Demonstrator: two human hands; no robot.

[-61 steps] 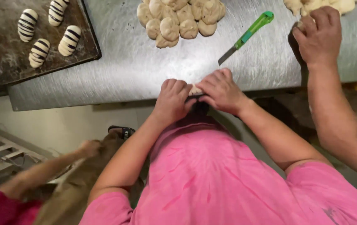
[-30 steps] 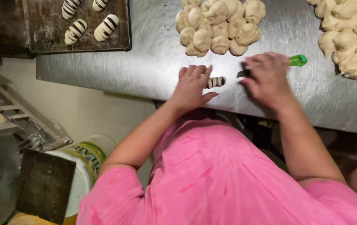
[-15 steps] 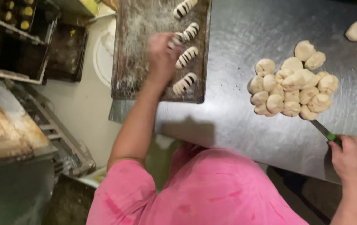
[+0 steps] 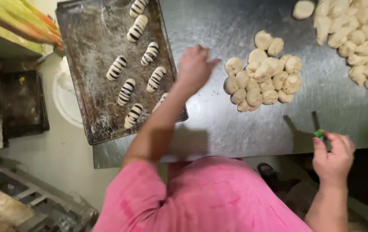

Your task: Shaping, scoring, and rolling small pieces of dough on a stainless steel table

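My left hand [image 4: 194,66] hovers empty over the steel table [image 4: 218,124], fingers loosely apart, between a dark floured baking tray [image 4: 93,99] and a pile of pale dough balls [image 4: 262,77]. Several striped dough rolls [image 4: 126,91] lie in rows on the tray; my forearm covers part of one. My right hand [image 4: 333,157] is at the table's near edge, closed on a knife [image 4: 317,126] with a green handle, its blade pointing away from me.
A larger heap of dough pieces [image 4: 360,38] fills the far right of the table, with one loose ball [image 4: 303,9] beside it. Left of the table are a white round bucket [image 4: 65,101], dark stacked trays [image 4: 20,103] and a metal rack [image 4: 29,197].
My left hand has left the tray after setting down a striped roll and moved right toward the dough pile. My right hand still holds the knife at the table edge.
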